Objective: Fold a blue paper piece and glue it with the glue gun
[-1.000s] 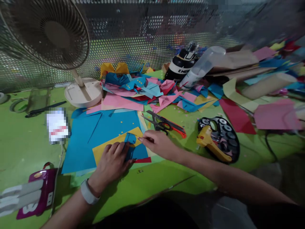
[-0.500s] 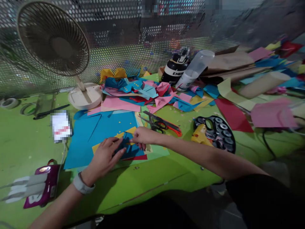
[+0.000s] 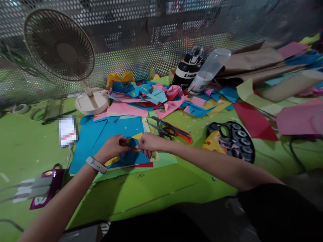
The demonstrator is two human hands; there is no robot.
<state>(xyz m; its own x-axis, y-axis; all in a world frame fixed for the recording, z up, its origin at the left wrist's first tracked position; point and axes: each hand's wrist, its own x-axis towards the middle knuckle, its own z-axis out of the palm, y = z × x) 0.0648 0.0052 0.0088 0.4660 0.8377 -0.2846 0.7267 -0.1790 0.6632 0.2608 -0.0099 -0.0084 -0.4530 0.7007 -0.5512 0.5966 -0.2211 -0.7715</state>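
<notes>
between the hands, blue paper piece [image 3: 131, 144] pinched by left hand [image 3: 112, 148] and right hand [image 3: 148, 143]; scissors [image 3: 169, 129] just beyond right.

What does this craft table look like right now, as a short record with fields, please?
surface: green table
left hand: pinching the small blue paper piece
right hand: pinching the same piece from the other side
under hands: yellow sheet on a large blue sheet
near right hand: scissors
far left: fan
right: paint palette
</notes>
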